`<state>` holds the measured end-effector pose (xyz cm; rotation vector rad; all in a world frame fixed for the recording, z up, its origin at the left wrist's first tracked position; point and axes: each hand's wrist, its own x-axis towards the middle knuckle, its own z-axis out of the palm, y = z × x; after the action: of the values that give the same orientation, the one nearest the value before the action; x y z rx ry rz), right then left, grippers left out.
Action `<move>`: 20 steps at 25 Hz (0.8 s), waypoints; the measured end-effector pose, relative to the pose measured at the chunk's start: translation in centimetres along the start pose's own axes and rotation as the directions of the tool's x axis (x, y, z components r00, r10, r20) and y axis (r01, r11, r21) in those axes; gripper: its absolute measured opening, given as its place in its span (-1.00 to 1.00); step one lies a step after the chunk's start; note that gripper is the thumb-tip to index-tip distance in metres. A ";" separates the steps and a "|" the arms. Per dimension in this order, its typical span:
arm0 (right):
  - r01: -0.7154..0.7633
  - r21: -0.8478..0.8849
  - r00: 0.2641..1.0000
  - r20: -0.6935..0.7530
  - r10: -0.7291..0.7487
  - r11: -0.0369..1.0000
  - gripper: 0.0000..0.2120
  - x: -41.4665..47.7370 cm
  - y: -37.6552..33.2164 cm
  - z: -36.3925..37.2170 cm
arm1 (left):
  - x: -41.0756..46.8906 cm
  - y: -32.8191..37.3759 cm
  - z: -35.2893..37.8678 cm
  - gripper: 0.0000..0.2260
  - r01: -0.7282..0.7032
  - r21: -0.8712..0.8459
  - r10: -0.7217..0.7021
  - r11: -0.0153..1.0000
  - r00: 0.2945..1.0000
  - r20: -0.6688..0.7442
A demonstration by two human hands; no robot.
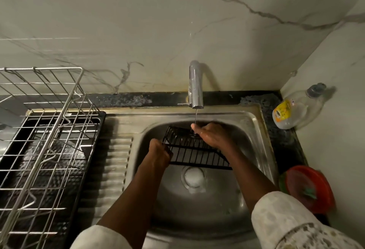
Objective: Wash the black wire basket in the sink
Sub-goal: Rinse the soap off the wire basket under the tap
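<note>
Steel sink (217,201) beneath veined marble wall (138,31)

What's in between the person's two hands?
A black wire basket, held by the left hand and right hand over the shiny steel sink, in the head view.

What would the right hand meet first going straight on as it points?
The right hand meets the water stream at its fingertips; beyond, probably the sink's back wall under the faucet. Depth unclear.
</note>
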<state>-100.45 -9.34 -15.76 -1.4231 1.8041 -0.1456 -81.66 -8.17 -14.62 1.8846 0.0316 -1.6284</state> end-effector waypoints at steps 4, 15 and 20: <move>0.232 0.033 0.923 -0.323 -0.210 0.972 -0.79 -0.4 -1.4 -0.4 | -0.1 -0.2 0.0 -0.71 -0.123 0.132 0.142 0.984 0.979 -0.148; 0.429 0.065 0.891 -0.192 -0.411 0.901 -0.58 2.9 -8.1 -4.6 | -2.4 0.7 2.8 -0.60 -0.401 0.448 0.459 0.799 0.888 -0.022; 0.371 0.004 0.926 -0.075 -0.369 0.929 -0.61 2.5 -7.9 -5.9 | -3.9 -0.7 2.5 -0.08 -0.572 0.633 0.535 0.522 0.797 0.279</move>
<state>-98.39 -16.51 -8.85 -1.7543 1.5670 -0.4116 -85.03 -7.27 -11.51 2.0380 -1.2664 -1.2820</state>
